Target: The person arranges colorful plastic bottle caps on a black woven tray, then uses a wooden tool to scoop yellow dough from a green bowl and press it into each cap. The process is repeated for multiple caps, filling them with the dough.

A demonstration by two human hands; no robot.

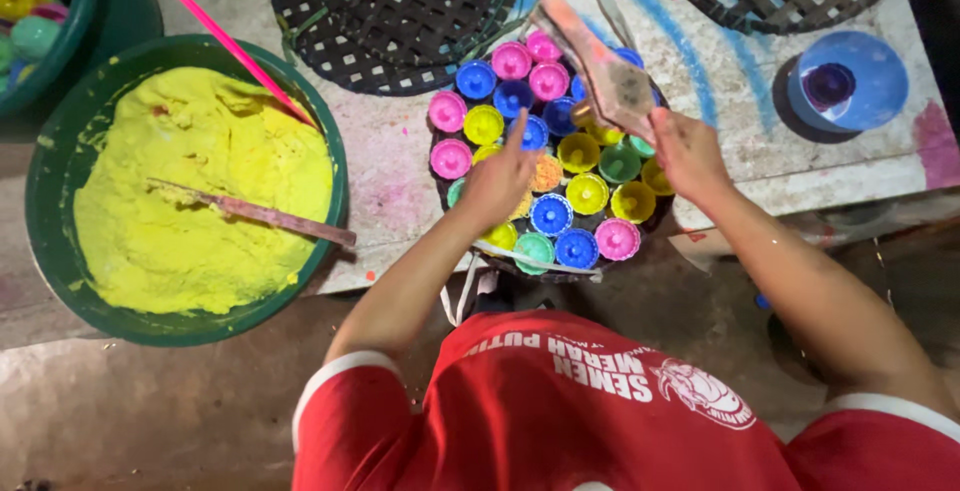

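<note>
far left i see a green tub (60,281) of yellow paste (200,191) with a stick (255,213) lying in it and a pink rod (240,56) leaning on its rim. right of it, on the desk (390,151), sits a dark woven tray (441,179) packed with small coloured cups (551,214). my left hand (497,179) rests on the cups, fingers loose and apart, one pointing up. my right hand (685,151) has its grip clamped on a flat spatula (600,66) held over the cups. i judge the cups are being filled and levelled; next calls for a steady scrape across the rims.
</note>
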